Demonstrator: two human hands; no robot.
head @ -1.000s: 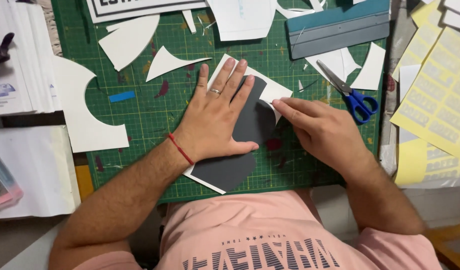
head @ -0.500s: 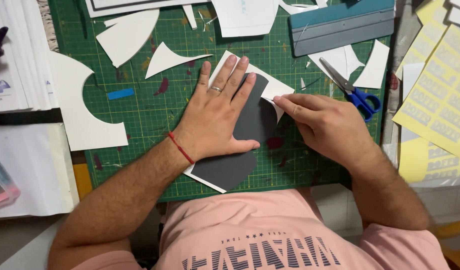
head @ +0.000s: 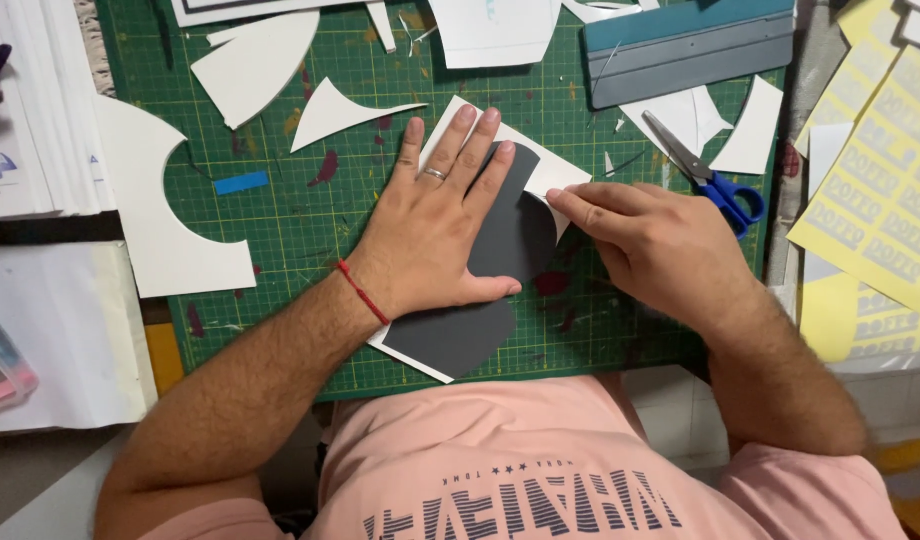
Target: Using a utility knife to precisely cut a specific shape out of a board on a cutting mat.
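- Left hand (head: 430, 235) stays flat, fingers spread, pinning the dark grey sheet (head: 460, 325) to the green cutting mat (head: 280, 215).
- Right hand (head: 650, 245) has edged inward; its fingers pinch the curled white backing (head: 552, 180), which looks peeled slightly further off.
- Blue-handled scissors (head: 705, 175) lie untouched beyond.
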